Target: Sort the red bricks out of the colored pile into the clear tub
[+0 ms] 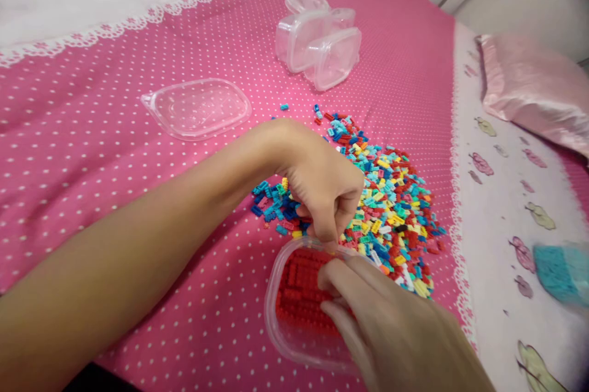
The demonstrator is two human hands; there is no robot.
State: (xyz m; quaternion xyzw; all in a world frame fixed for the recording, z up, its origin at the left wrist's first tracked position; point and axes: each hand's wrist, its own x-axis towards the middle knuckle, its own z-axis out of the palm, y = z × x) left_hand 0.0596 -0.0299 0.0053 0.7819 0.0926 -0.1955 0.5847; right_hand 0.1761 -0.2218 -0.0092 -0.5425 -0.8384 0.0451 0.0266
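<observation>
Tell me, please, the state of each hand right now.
Left hand: curled at the clear plastic container; whether it holds anything cannot be told.
Right hand: half-closed over red toy bricks inside it; likewise unclear.

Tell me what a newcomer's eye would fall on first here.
Probably the multicoloured heap of small bricks, spread over the pink dotted cloth beyond the hands. Next, likely the solid red bricks in the clear tub at the lower centre, with the right hand over them and the left hand by the tub's far rim. Farther back, the cluster of clear containers catches the light.
</observation>
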